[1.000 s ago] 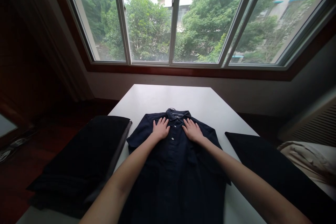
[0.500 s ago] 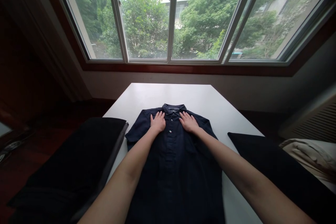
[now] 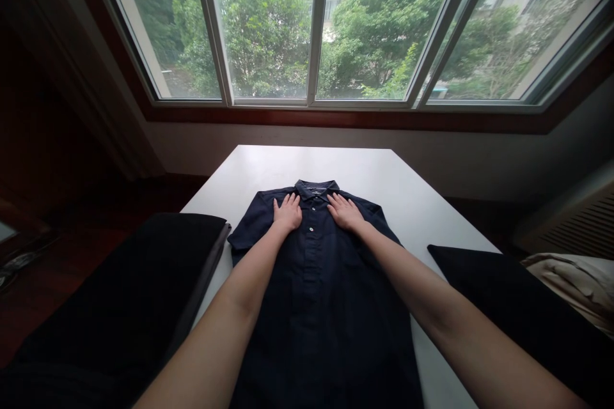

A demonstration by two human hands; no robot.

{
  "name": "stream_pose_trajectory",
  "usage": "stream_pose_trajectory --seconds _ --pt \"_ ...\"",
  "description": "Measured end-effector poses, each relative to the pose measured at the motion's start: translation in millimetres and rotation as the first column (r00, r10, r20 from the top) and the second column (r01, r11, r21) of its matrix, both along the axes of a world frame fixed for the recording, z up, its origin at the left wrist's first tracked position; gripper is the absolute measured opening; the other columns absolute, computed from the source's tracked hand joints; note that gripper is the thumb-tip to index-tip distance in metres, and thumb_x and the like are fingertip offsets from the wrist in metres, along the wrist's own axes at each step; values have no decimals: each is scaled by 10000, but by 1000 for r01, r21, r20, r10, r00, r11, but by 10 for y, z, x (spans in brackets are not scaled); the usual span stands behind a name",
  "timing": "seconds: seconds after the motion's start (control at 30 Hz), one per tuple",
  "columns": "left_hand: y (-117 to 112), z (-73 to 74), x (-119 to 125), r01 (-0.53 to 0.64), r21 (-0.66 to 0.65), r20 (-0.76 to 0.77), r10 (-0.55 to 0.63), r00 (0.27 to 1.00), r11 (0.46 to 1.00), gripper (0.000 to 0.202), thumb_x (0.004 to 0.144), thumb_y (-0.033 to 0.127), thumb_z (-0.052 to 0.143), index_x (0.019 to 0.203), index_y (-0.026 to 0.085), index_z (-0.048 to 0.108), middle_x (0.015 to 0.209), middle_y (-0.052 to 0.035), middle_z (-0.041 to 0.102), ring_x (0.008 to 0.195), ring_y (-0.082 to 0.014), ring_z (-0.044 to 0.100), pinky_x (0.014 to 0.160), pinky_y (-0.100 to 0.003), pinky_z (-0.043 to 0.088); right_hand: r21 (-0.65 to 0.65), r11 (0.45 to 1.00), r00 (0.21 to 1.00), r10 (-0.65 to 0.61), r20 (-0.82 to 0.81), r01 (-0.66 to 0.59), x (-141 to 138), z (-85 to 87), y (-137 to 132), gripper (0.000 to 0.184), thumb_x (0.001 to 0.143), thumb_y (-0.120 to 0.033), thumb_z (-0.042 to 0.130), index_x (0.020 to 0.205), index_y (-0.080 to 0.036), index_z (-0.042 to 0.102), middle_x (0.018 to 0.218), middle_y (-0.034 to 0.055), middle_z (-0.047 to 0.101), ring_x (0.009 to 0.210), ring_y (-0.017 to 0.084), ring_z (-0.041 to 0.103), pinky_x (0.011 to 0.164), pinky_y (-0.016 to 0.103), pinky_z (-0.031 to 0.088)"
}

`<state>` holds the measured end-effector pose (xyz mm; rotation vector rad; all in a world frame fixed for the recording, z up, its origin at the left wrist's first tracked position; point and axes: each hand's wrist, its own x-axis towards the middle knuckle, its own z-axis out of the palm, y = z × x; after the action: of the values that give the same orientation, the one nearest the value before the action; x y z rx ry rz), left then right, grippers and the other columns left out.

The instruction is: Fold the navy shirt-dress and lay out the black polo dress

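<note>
A dark navy short-sleeved button shirt [image 3: 316, 307] lies flat and face up on a white table [image 3: 307, 169], its collar toward the window. My left hand [image 3: 288, 213] rests palm down on the chest just left of the buttons, fingers apart. My right hand [image 3: 345, 213] lies flat on the other side of the placket, just below the collar. Neither hand grips the cloth. My forearms cover parts of the shirt's body, and its lower end runs out of view.
A black cushion [image 3: 110, 294] with a grey edge lies along the table's left side, and another black cushion [image 3: 499, 313] lies to the right. Beige cloth [image 3: 570, 281] sits at the far right. A large window [image 3: 311, 25] stands behind the table.
The whole scene has shifted slightly upward in the view as the head tilts lower. Both hands stay flat on the shirt's chest, and the shirt has not visibly moved on the table.
</note>
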<state>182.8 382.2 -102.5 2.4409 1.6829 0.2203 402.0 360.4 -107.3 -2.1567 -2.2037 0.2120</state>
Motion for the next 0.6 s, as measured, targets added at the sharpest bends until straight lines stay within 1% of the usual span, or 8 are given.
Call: stream_pose_trajectory --seconds 0.2,0.43,0.6 --pt "138 -21 19 -7 1 -4 7 1000 1000 561 970 336 197 1521 283 286 1619 7 202 1497 -184 131 1197 -570 26 6 1000 1000 15 -4 -15 33 2 128 609 1003 -478 151 1557 -230 204 1627 24 146 1497 174 116 1211 410 92" --pt "280 10 48 -8 -11 -7 8 1000 1000 570 968 331 193 1524 238 283 1621 -9 189 1496 -204 137 1191 -596 38 7 999 999 32 -8 -32 72 -19 312 601 1008 -474 149 1555 -232 209 1628 24 140 1497 169 118 1211 405 84" --pt "393 11 73 -13 -21 -8 13 1000 1000 563 971 335 191 1522 261 281 1624 -7 185 1497 -199 129 1191 -591 27 17 999 999 46 -8 -46 113 -45 454 597 1008 -470 161 1553 -233 216 1627 23 144 1497 172 119 1211 406 88"
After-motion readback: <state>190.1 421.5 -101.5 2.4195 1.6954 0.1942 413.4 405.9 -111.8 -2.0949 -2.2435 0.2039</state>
